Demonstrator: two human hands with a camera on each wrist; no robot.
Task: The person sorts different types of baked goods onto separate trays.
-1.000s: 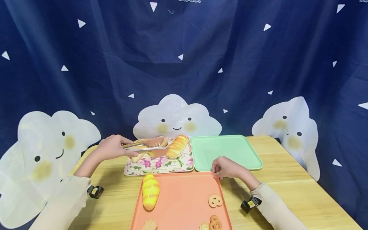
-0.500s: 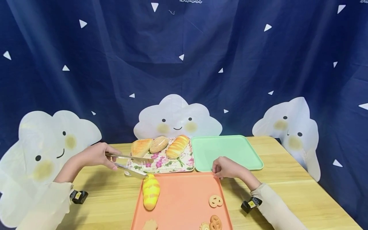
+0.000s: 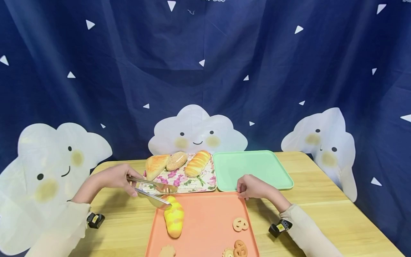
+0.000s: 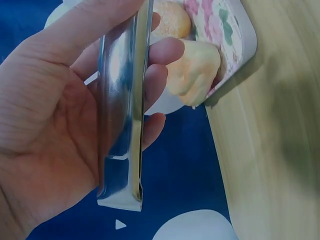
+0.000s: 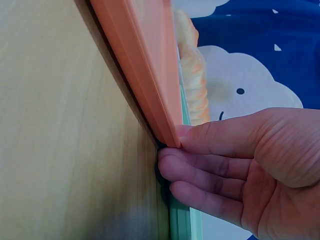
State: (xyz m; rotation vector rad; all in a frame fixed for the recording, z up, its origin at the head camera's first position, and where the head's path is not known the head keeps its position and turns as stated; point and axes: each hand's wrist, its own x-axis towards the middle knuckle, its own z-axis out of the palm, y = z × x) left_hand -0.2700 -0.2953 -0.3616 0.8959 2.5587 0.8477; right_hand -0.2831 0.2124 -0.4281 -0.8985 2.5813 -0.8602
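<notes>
In my left hand [image 3: 117, 177] are metal tongs [image 4: 120, 110], held by the handle end with the thumb on one side and the fingers on the other. Their lower arm touches the upper end of a yellow bread roll [image 3: 174, 219], which lies at the left of the orange tray [image 3: 208, 221]. The upper arm of the tongs hangs over the floral tray's front edge, and the two arms are spread. My right hand [image 3: 252, 187] pinches the far right corner of the orange tray between thumb and fingers, as the right wrist view shows.
On the floral tray [image 3: 205, 184] lie a triangular bread [image 3: 156, 166], an oval seeded bun [image 3: 176, 161] and a striped loaf [image 3: 197, 163]. A green tray [image 3: 250, 166] adjoins it. Pretzel-shaped cookies [image 3: 240, 224] and other cookies lie on the orange tray.
My left hand has brought the tongs from above the floral tray toward me, down to the yellow roll. The roll has shifted slightly right and tilted. My right hand stays put.
</notes>
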